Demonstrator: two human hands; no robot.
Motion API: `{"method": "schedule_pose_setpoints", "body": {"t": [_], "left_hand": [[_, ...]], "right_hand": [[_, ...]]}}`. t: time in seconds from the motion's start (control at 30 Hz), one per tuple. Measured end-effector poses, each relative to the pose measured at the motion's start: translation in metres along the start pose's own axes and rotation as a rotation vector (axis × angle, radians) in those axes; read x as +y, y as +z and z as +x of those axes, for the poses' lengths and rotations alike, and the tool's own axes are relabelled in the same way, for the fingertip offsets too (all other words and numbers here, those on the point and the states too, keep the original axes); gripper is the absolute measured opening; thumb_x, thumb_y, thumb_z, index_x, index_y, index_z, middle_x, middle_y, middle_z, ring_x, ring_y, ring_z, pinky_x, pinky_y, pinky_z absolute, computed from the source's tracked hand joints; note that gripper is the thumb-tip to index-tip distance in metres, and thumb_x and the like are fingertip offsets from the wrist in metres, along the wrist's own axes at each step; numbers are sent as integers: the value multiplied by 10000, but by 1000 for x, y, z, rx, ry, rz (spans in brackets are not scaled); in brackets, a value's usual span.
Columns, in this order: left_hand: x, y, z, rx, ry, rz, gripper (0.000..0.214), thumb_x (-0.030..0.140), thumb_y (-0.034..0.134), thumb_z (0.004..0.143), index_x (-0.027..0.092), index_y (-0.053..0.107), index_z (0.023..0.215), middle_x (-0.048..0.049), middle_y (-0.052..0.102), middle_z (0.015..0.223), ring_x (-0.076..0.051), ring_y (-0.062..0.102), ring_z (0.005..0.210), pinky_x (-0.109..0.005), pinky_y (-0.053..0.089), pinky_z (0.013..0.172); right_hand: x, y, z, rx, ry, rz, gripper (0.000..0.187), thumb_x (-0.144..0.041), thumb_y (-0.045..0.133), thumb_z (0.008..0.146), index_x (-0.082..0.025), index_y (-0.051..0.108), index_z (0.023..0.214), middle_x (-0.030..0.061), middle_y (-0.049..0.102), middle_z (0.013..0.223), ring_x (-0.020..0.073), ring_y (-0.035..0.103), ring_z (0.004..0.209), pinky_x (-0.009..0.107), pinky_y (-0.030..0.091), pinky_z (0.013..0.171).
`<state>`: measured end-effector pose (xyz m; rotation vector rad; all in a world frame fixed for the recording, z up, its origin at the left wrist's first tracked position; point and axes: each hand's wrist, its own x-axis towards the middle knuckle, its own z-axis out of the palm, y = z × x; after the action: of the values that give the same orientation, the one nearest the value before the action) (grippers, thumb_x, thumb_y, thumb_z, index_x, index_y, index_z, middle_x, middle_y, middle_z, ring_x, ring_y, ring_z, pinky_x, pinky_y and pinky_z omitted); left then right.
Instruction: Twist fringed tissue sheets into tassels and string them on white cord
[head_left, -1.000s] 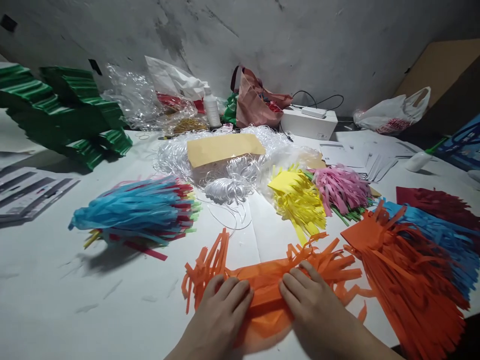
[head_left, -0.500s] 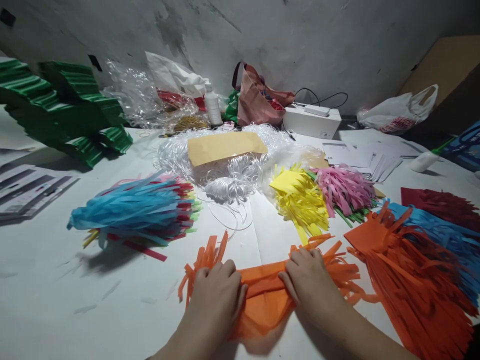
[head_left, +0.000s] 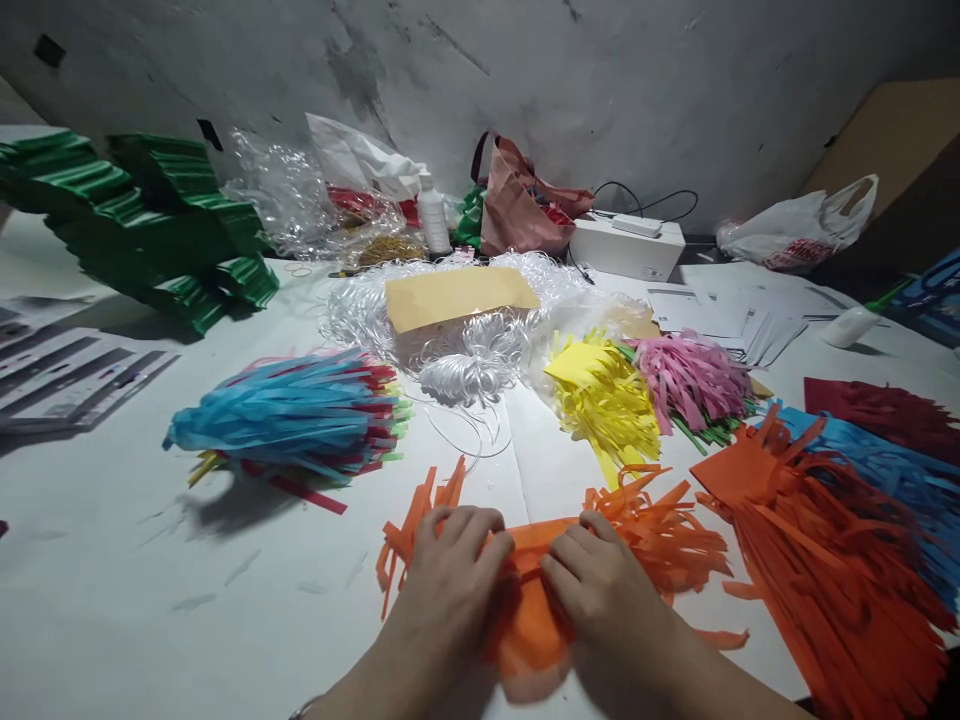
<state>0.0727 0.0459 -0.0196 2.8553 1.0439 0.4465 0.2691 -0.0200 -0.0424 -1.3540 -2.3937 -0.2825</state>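
Observation:
In the head view an orange tissue-paper sheet with fringed ends (head_left: 534,610) lies on the white table in front of me. My left hand (head_left: 457,570) closes its bent fingers on the paper's folded upper edge, near the left fringe. My right hand (head_left: 600,580) grips the same folded edge on the other side, beside the right fringe. A short flat band of orange shows between the two hands, and the fingertips are partly hidden. More fringed orange paper (head_left: 825,570) is piled to the right of my right hand.
A blue tassel bundle (head_left: 285,415) lies at left. Beyond my hands are white cord (head_left: 476,360) with a brown card (head_left: 461,298), yellow fringe (head_left: 604,400) and pink fringe (head_left: 690,370). Green stacked cutouts (head_left: 165,230) stand back left; a white box (head_left: 628,248) is by the wall.
My hands have come closer together along the orange paper, so less of its folded edge shows between them. The view has shifted slightly.

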Motion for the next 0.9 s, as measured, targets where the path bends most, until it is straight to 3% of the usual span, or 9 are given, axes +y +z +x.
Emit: {"method": "schedule_pose_setpoints", "body": {"t": [0.13, 0.23, 0.4, 0.53, 0.67, 0.9], "left_hand": [[3, 15, -4, 95, 211, 83, 165, 114, 581, 914, 208, 602, 780, -4, 659, 833, -210, 551, 806, -430, 361, 915], [3, 23, -5, 95, 238, 107, 230, 97, 561, 935, 207, 587, 734, 6, 624, 755, -200, 520, 764, -407, 360, 900], [-7, 19, -13, 84, 211, 6, 239, 108, 533, 964, 201, 599, 754, 9, 635, 756, -191, 527, 750, -400, 348, 872], [-12, 12, -21, 96, 154, -102, 260, 111, 445, 995, 208, 629, 839, -3, 683, 839, -203, 563, 801, -408, 334, 850], [-7, 6, -19, 11, 12, -155, 283, 116, 401, 983, 194, 626, 831, -27, 683, 889, -227, 592, 829, -421, 348, 797], [4, -2, 2, -277, -217, -47, 284, 131, 381, 934, 185, 606, 770, -62, 628, 835, -264, 593, 781, -467, 395, 733]], "right_hand": [[-2, -3, 3, -11, 20, 36, 320, -77, 366, 977, -181, 551, 739, 20, 532, 725, 185, 427, 679, 373, 345, 799], [-5, -6, 7, -107, -27, -32, 228, -68, 436, 934, -187, 557, 781, 24, 552, 759, 202, 437, 698, 387, 346, 799], [1, -8, -4, -167, -43, -116, 122, -97, 537, 887, -191, 574, 819, 31, 566, 776, 225, 466, 744, 430, 346, 937], [11, -13, -22, -132, 107, 22, 144, -58, 527, 875, -190, 582, 877, 48, 606, 890, 233, 517, 875, 446, 326, 1017], [14, -14, -22, -64, 305, 155, 207, -16, 472, 921, -189, 577, 877, 65, 601, 1051, 232, 525, 1029, 451, 317, 1024], [16, -11, -2, -188, 447, 81, 142, -109, 550, 920, -183, 605, 813, 58, 596, 907, 253, 519, 870, 452, 354, 853]]}}
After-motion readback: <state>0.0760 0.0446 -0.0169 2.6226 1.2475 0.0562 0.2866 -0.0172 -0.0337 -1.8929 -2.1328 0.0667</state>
